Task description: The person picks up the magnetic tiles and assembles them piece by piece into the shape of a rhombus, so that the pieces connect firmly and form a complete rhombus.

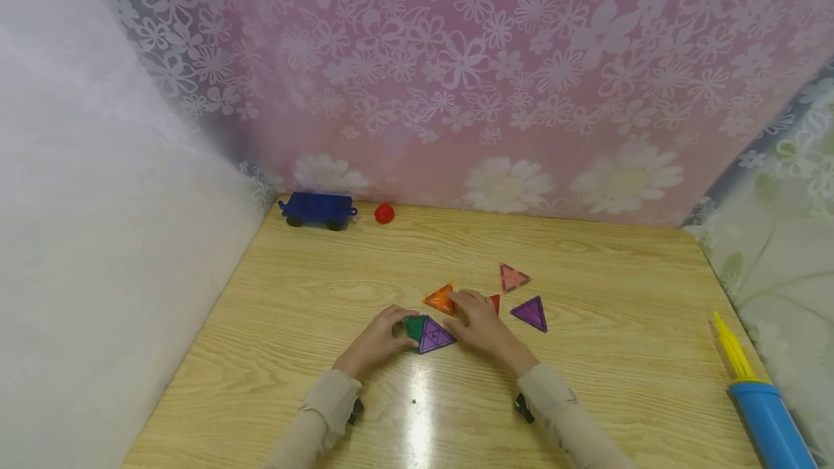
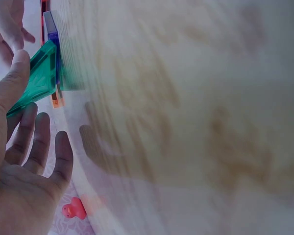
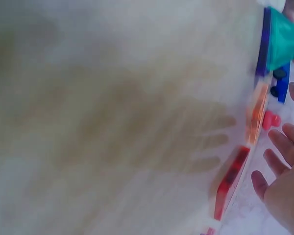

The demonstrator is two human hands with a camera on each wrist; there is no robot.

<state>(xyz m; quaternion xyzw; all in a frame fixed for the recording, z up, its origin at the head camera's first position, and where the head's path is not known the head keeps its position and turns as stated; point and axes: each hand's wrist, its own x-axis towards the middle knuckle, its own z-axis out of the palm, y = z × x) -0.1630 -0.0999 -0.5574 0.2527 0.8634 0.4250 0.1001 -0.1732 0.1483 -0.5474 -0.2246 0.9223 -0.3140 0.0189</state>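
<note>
My left hand (image 1: pixel 379 339) pinches a green translucent triangular tile (image 1: pixel 413 326) between thumb and fingers. In the left wrist view the green tile (image 2: pixel 41 73) stands tilted up from the table, its edge against a flat purple triangular tile (image 1: pixel 435 336). The right hand (image 1: pixel 483 326) hovers with loosely bent fingers by an orange triangular tile (image 1: pixel 439 300); whether a fingertip touches it, I cannot tell. Partly hidden behind that hand lies a red triangular tile (image 1: pixel 495 302). In the right wrist view the orange tile (image 3: pixel 257 115) and red tile (image 3: pixel 231 182) lie beyond the fingertips.
Right of the hands lie a pink triangular tile (image 1: pixel 512 278) and another purple triangular tile (image 1: pixel 531 314). A blue toy wagon (image 1: pixel 317 209) and a small red toy (image 1: pixel 384 213) stand at the back left edge. A blue and yellow pump (image 1: pixel 764 404) lies along the right edge.
</note>
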